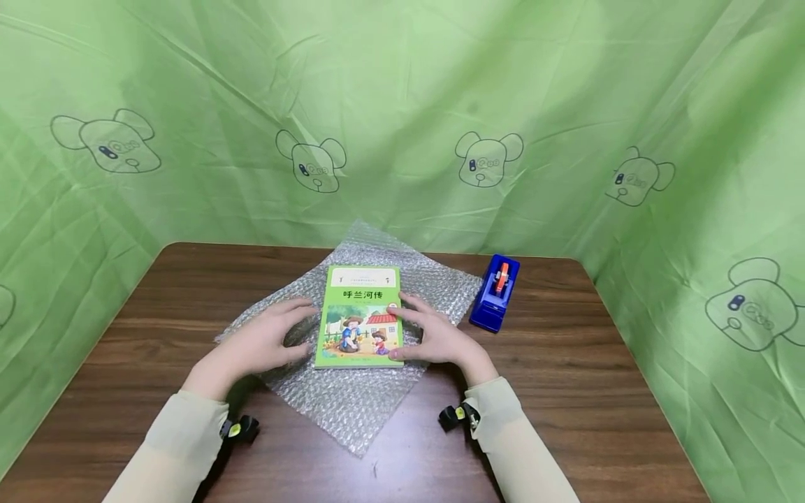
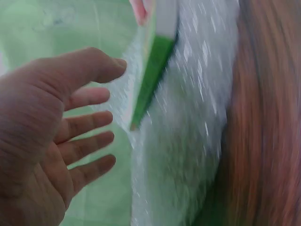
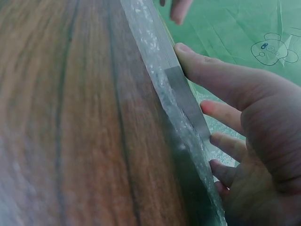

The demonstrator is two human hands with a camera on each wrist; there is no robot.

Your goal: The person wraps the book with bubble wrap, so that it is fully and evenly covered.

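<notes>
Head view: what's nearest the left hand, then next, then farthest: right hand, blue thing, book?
1. Book: just right of the left hand.
2. Right hand: at the book's right edge.
3. Blue thing: farthest right.

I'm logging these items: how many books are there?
1: the green book lies on the bubble wrap, between the left hand and right hand. No other shows.
</notes>
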